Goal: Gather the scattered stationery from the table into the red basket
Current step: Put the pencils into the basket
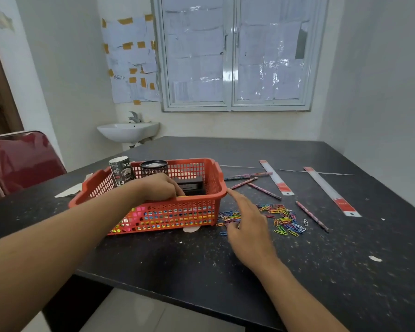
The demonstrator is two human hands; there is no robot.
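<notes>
Red basket (177, 213) round left hand (160, 188), grip unclear; right hand (247, 226), grip spread, over paper clips (286, 220).

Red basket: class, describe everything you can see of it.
The red basket is a rectangular plastic tray with lattice walls and a handle lip at each end. It sits upright on the dark table, left of the paper clips. Inside are a paper cup, a black mesh pot and a black box; coloured items show through its near wall. The left hand reaches in over the near rim. The forefinger of the right hand points at its right corner; contact is unclear.
</notes>
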